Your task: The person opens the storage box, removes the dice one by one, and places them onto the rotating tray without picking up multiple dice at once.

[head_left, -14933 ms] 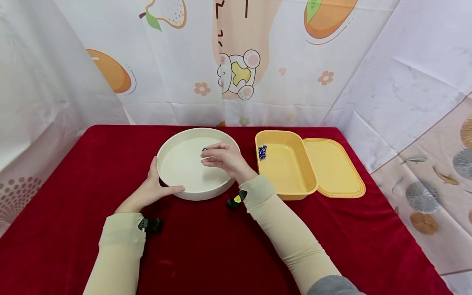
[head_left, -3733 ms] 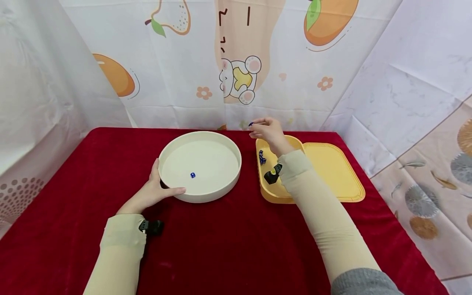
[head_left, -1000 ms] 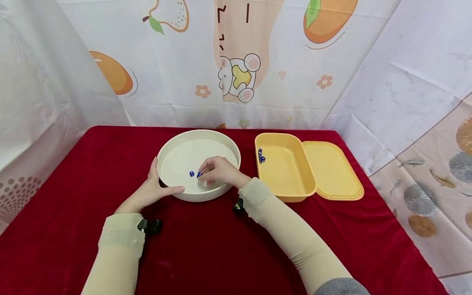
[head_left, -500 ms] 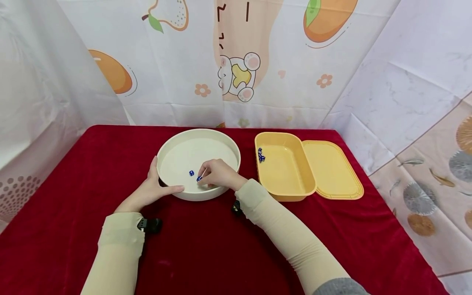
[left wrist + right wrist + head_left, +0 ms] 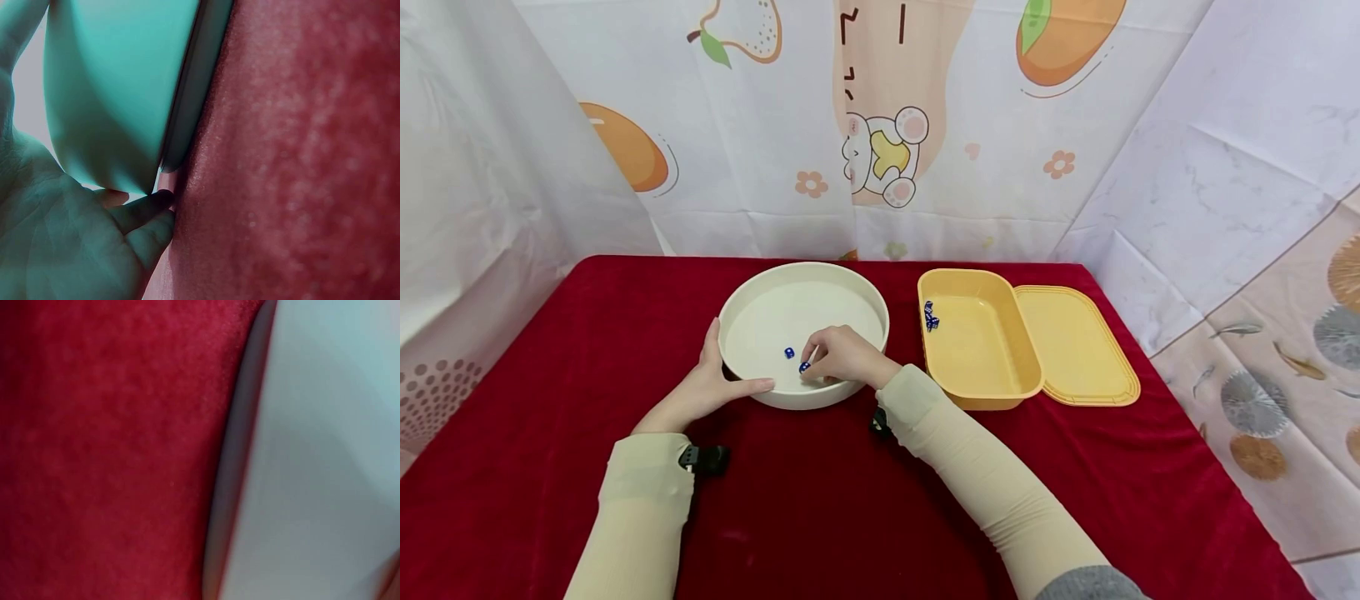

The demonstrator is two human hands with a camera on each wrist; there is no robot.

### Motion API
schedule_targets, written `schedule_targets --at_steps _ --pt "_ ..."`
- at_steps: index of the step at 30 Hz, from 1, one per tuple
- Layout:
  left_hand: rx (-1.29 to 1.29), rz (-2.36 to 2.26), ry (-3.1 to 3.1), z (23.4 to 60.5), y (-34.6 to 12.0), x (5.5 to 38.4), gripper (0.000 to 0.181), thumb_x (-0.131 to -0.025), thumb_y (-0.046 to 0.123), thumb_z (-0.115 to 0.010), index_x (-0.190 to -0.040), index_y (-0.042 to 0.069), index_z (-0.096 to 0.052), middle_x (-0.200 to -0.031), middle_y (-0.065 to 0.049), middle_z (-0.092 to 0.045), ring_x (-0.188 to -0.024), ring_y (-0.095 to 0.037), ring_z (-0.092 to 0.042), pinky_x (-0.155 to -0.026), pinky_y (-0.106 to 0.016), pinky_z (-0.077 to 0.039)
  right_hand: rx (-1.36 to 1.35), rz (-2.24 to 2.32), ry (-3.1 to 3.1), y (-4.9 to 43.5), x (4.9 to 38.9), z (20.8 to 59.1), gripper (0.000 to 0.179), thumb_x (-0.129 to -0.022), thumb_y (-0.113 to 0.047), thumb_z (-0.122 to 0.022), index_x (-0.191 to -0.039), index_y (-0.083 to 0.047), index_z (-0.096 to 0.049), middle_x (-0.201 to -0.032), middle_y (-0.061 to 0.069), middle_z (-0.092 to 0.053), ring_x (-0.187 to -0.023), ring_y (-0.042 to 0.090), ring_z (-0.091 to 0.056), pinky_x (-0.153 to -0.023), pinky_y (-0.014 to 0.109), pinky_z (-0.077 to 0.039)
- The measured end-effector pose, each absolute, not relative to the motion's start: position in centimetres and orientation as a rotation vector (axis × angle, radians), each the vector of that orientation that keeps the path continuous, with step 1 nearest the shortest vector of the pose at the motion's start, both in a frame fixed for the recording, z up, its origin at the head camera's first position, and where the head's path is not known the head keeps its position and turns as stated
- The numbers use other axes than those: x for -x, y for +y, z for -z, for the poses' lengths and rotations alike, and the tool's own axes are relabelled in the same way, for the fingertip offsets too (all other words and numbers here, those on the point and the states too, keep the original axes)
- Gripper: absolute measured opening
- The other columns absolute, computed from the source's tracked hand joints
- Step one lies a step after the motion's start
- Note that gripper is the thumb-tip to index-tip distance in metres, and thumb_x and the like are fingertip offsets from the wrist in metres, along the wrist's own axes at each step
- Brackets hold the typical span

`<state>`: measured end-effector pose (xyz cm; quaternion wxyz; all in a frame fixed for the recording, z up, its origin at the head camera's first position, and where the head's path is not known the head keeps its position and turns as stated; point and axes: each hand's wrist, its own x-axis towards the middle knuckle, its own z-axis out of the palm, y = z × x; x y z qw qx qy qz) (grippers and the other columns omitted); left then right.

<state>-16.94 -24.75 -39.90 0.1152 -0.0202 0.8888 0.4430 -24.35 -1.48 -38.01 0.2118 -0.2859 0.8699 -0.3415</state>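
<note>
My left hand (image 5: 703, 387) grips the near left side of a round cream tray (image 5: 793, 312), its thumb at the rim. In the left wrist view, the fingers (image 5: 145, 212) of that hand lie along the tray's outer wall, close to the cloth. Low inside the tray my right hand (image 5: 847, 353) pinches a small blue die (image 5: 805, 367) between thumb and fingertips. Just left of it a second blue die (image 5: 789, 353) lies on the tray floor. The right wrist view has mostly the tray's outer wall (image 5: 300, 475), with the fingers hidden.
Right of the tray stands a yellow box (image 5: 981, 342) with several blue dice (image 5: 931, 317) against its left wall. Its yellow lid (image 5: 1075, 346) lies flat beside it. Red cloth (image 5: 820, 500) covers the table, and a printed curtain (image 5: 737, 150) hangs behind.
The right hand carried a die from the yellow box into the tray and has lowered it slightly, beside the one lying there. Fewer dice are in the box. The left hand keeps its place.
</note>
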Motion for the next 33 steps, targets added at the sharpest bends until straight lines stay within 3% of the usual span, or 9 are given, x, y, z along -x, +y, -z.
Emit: schedule_targets --at_steps 22,33 --pt "0.065 -1.324 2.570 39.8 -24.7 16.9 0.135 -0.082 0.048 -0.077 -0.150 0.015 0.035 -0.163 -0.020 0.021 -0.151 -0.044 0.005 -0.115 -0.071 -0.014 0.770 1.037 2.401 -1.2 24.3 37.8 0.021 -0.086 -0.019 -0.077 -0.104 -0.008 -0.072 -0.075 0.001 -0.072 -0.059 0.011 -0.063 -0.061 0.018 -0.048" --pt "0.074 -1.310 2.579 39.8 -24.7 16.8 0.137 -0.081 0.051 -0.077 -0.150 0.015 0.035 -0.163 -0.023 0.019 -0.150 -0.047 0.001 -0.114 -0.071 -0.016 0.594 1.424 2.147 -0.5 24.6 37.1 0.026 -0.088 -0.011 -0.074 -0.110 0.001 -0.070 -0.085 0.008 -0.071 -0.071 0.018 -0.069 -0.072 0.031 -0.061"
